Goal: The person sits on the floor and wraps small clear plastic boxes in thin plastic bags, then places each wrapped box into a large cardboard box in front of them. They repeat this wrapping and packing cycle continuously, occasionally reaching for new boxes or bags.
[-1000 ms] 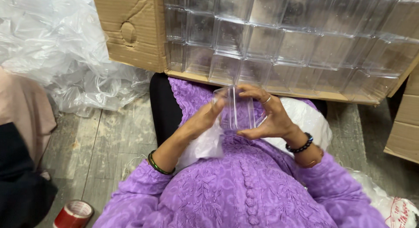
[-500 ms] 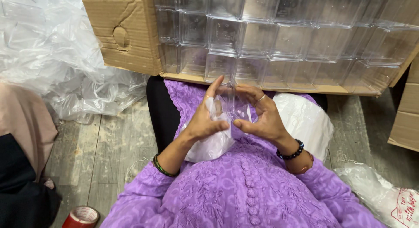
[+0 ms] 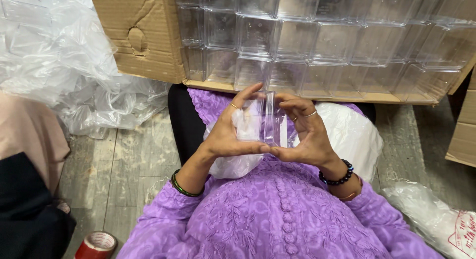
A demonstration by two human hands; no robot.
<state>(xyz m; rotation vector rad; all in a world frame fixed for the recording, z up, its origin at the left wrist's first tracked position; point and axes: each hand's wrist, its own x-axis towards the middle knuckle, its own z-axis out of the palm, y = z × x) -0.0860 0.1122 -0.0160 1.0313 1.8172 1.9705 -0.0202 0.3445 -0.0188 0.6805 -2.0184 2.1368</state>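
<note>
Clear plastic box (image 3: 260, 121), small and hinged-looking, held up over the lap between both hands, just below the near edge of the cardboard carton (image 3: 144, 35). Left hand (image 3: 225, 132) cupped against its left face, index finger raised along the top left corner, thumb tucked under the bottom edge. Right hand (image 3: 305, 135) pressed to the right side, fingers curled over the upper right corner, thumb meeting the left thumb beneath. Both sets of fingers closed on the box, neither loose nor spread. Long axis upright, running from the thumbs at the bottom toward the fingertips at the top; one narrow wall standing as a bright vertical strip near the middle, closer to the right hand. Box set squarely between the two palms, so neither hand clearly nearer, though the right fingers wrap further over it. Whether lid and base are fully shut together: cannot tell through the transparent walls.

Behind the hands, rows of identical clear boxes (image 3: 317, 40) stacked tight inside the carton, which lies on its side with its open face toward the lap. Under the wrists, a white plastic bag (image 3: 354, 135) resting on the purple embroidered garment (image 3: 277, 214). Crumpled clear plastic sheeting (image 3: 64, 55) heaped at the far left of the wooden floor (image 3: 114, 174). Red roll of tape (image 3: 96, 245) at the near left edge of the floor.
</note>
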